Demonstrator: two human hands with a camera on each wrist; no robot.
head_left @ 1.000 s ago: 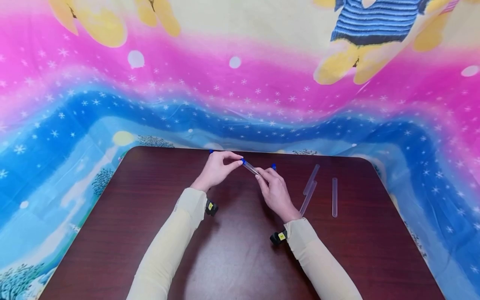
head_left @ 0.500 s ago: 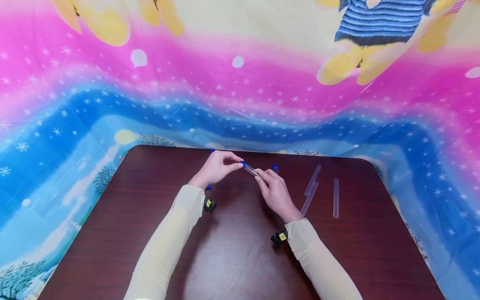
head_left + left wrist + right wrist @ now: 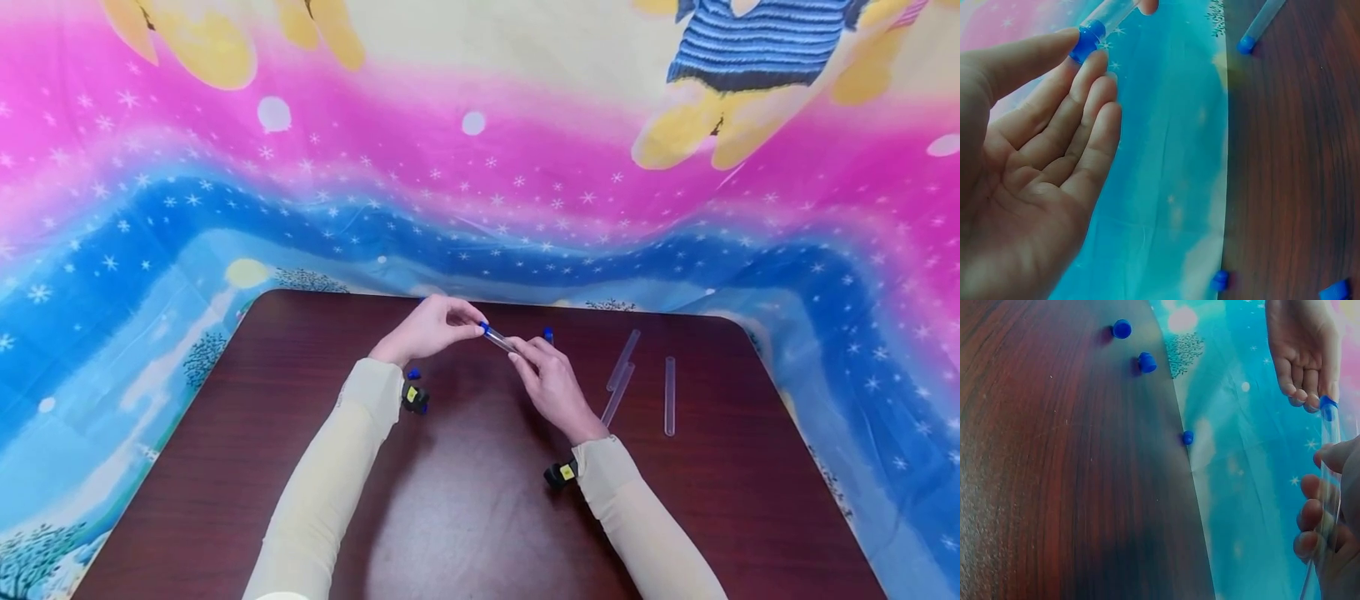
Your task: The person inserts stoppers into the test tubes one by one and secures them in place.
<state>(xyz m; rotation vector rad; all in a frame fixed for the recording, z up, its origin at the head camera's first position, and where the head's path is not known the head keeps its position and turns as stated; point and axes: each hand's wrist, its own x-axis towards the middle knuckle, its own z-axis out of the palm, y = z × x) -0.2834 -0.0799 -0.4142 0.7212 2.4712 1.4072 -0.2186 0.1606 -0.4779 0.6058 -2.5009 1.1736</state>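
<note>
A clear test tube [image 3: 501,338] slants between the two hands above the table's far part. Thumb and fingertips of my left hand [image 3: 429,330] pinch the blue cap [image 3: 1087,41] on its upper end; in the left wrist view the palm is turned up. My right hand [image 3: 553,385] grips the tube's body, its fingers curled around it in the right wrist view. The cap's plug [image 3: 1329,414] shows inside the tube mouth. Behind the right hand lies another tube with a blue cap [image 3: 549,334], its body mostly hidden.
Right of the right hand, three uncapped clear tubes lie on the dark wooden table [image 3: 465,500], one of them a lone tube [image 3: 670,396]. Loose blue caps [image 3: 1122,329] sit on the table near the left wrist, one at the far edge [image 3: 1188,437]. A patterned cloth [image 3: 480,208] hangs behind.
My left wrist has shifted slightly left and up, uncovering blue caps on the table beside it. Both hands keep their hold on the tube and its cap.
</note>
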